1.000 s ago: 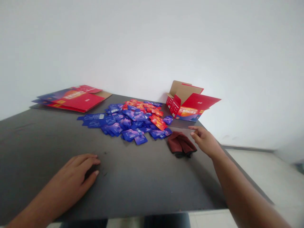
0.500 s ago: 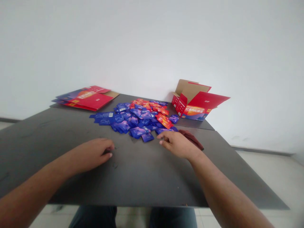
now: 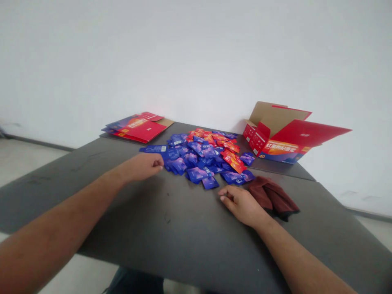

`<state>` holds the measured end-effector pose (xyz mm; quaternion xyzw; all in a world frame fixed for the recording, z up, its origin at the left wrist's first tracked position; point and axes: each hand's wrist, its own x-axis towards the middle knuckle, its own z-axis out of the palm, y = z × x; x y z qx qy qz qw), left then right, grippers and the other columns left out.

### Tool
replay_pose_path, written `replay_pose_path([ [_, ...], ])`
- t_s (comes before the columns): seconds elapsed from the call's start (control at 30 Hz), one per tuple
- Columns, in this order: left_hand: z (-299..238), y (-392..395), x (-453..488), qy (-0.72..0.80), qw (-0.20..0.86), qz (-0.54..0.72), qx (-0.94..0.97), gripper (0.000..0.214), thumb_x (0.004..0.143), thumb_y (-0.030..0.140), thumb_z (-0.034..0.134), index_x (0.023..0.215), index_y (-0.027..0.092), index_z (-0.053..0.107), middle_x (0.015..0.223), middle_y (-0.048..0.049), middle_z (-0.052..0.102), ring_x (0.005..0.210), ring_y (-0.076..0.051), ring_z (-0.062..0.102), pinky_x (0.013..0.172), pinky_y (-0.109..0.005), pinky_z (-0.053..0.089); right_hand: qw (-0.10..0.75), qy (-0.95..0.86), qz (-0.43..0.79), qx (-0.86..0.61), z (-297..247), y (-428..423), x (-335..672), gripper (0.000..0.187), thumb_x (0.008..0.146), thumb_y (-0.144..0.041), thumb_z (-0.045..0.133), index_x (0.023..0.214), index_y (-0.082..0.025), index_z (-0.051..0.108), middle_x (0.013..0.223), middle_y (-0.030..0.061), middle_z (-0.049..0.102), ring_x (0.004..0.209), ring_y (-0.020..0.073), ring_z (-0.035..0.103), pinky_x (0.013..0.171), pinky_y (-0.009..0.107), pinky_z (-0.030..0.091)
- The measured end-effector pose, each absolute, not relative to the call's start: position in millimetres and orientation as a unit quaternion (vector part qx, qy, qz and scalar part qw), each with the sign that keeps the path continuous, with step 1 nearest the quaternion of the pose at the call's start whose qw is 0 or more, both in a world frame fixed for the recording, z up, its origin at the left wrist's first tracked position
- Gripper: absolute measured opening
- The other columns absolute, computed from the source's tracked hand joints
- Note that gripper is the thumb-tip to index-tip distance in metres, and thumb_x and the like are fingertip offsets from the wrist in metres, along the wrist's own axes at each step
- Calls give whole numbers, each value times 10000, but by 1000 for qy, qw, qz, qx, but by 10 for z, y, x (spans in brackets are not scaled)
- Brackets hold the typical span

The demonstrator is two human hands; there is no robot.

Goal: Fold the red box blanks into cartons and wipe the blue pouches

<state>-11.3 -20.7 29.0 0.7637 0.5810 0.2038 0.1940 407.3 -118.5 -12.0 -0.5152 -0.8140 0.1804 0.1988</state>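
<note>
A loose heap of flat blue-purple sachets [image 3: 199,163] lies on the dark table top [image 3: 171,216], with red-orange sachets [image 3: 231,158] mostly along its far and right side. My left hand [image 3: 141,167] is curled at the heap's left edge, its fingertips at or just beside a blue sachet. My right hand [image 3: 241,205] rests on the table just below the heap, with its fingers loosely curled and holding nothing. A crumpled dark red cloth [image 3: 272,197] lies against the right side of that hand.
An open red cardboard carton [image 3: 281,134] stands at the far right of the table. Flattened red cartons [image 3: 137,128] lie stacked at the far left. A white wall rises behind the table, and pale floor shows beyond its edges.
My view has turned, shifting the table and heap to the right in the picture. My left hand has reached the heap's edge. My right hand has moved off the cloth, which now shows fully.
</note>
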Motion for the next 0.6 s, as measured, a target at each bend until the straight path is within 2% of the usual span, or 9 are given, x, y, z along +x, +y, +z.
replay_pose_path([
  [0.07, 268, 22, -346, 629, 187, 252, 712, 61, 772, 272, 793, 821, 253, 760, 794, -51, 733, 826, -290, 681, 832, -391, 497, 203, -804, 193, -525, -128, -1173, 4078, 246, 1049, -344, 605, 1161, -220, 786, 877, 39, 776, 784, 219, 717, 743, 337, 530],
  [0.17, 226, 320, -657, 689, 199, 334, 612, 85, 807, 226, 803, 862, 207, 741, 851, -79, 726, 893, -293, 697, 829, -372, 551, 201, -797, 207, -531, -117, -1170, 4076, 269, 1037, -371, 604, 1168, -231, 793, 872, 39, 767, 773, 220, 711, 746, 346, 539],
  [0.27, 174, 532, -840, 711, 257, 408, 512, 208, 984, 264, 745, 1151, 141, 734, 1089, -113, 760, 969, -252, 719, 833, -369, 614, 199, -797, 217, -528, -117, -1171, 4081, 287, 1037, -392, 593, 1174, -243, 797, 940, 57, 795, 837, 233, 742, 801, 368, 571],
  [0.37, 122, 705, -890, 703, 328, 454, 437, 373, 1076, 355, 725, 1387, 152, 682, 1348, -129, 722, 1114, -243, 735, 950, -439, 658, 205, -794, 224, -526, -145, -1166, 4098, 291, 1042, -412, 583, 1164, -254, 795, 1015, 70, 820, 902, 248, 770, 833, 384, 598],
  [0.47, 78, 891, -879, 692, 382, 488, 372, 441, 1075, 404, 737, 1445, 173, 674, 1429, -141, 700, 1208, -279, 731, 1016, -500, 660, 208, -791, 224, -530, -175, -1159, 4113, 303, 1053, -441, 571, 1168, -261, 787, 1055, 77, 828, 941, 262, 785, 852, 400, 614],
  [0.6, 30, 1101, -878, 671, 424, 526, 305, 452, 1073, 414, 738, 1451, 174, 672, 1432, -143, 699, 1216, -286, 729, 1017, -507, 662, 199, -788, 224, -538, -169, -1159, 4107, 311, 1050, -457, 560, 1157, -269, 783, 1032, 72, 827, 919, 264, 790, 839, 408, 626],
])
